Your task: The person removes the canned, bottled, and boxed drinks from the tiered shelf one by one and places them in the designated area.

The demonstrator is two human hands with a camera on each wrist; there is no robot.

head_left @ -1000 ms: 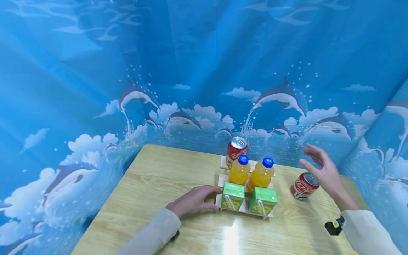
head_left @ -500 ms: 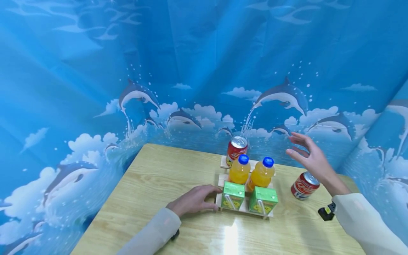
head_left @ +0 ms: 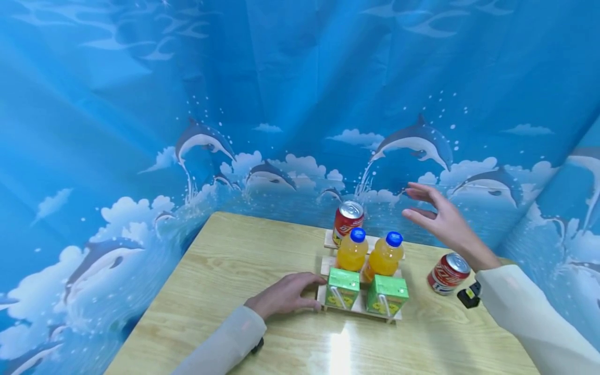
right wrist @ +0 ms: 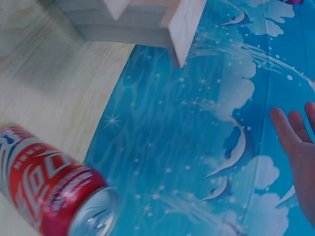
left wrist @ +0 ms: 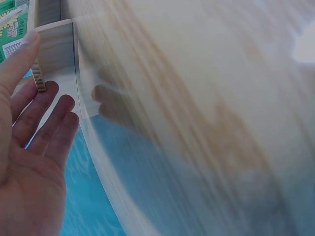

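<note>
In the head view my left hand (head_left: pixel 288 296) holds the left end of a stepped wooden rack (head_left: pixel 361 304), thumb toward the front and fingers farther back. The left wrist view shows the thumb and index fingertips at the end of the rack's lowest step (left wrist: pixel 56 46). Raised in the air, my right hand (head_left: pixel 442 219) holds nothing, its thumb apart from the fingers. Below and to its right, a red soda can (head_left: pixel 448 274) stands on the table. On the rack are two green juice boxes (head_left: pixel 342 289), two orange juice bottles (head_left: pixel 352 253) and another red can (head_left: pixel 348 224).
The wood-grain table (head_left: pixel 244 250) ends at a blue dolphin-print curtain (head_left: pixel 290 130) behind and at the sides. Beside the upright can on the top step, bare wood (head_left: pixel 372 242) shows to the right.
My right hand has moved left and away, from above the loose can toward the rack's back right, staying empty. My left hand, the rack and the drinks have stayed in place.
</note>
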